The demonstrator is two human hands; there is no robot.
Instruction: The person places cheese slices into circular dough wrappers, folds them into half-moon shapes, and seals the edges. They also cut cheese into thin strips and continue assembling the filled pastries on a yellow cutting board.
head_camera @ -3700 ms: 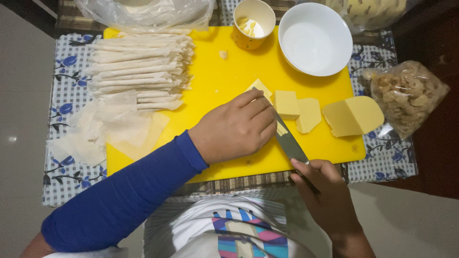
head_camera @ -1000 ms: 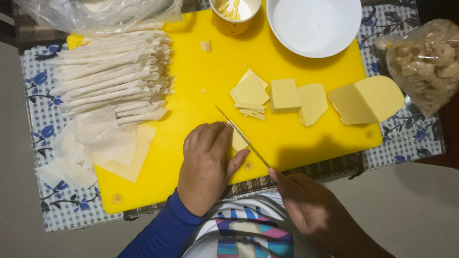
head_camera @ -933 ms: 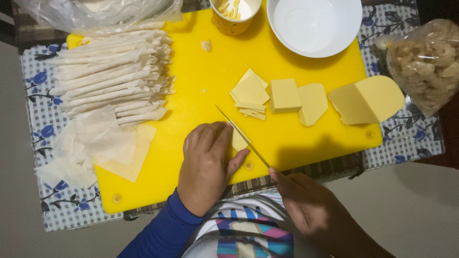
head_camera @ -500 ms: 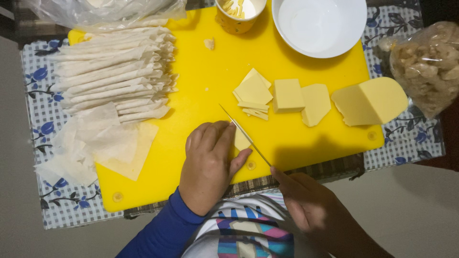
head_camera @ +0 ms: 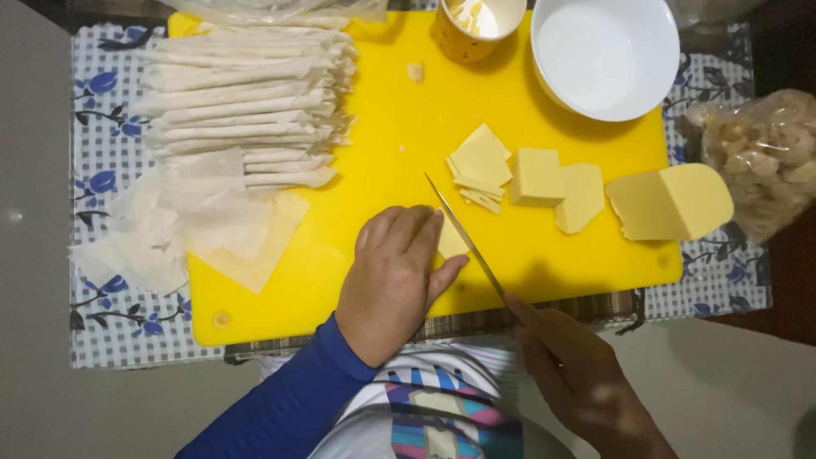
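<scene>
- Since half a second ago almost nothing has moved in the head view: both hands sit as before at the near edge of the yellow cutting board, and the scene has only slid slightly in the frame.
- Head view: the left hand, in a blue sleeve, lies palm down on the board, its fingers pressed together onto a small cheese piece, which peeks out between fingertips and thumb.
- The right hand is closed round the handle of a knife; the handle itself is hidden in the fist.
- The thin blade runs diagonally up and to the left, its edge just beside the left fingertips and against the small piece.
- Beyond the blade lie cut cheese slices, then a thicker cheese square, and farther right a large cheese block.
- A stack of folded pastry wrappers fills the board's far left, with loose wrapper sheets spilling onto the checked cloth.
- A white bowl and a yellow cup stand at the far edge; a clear bag of snacks rests to the right.
</scene>
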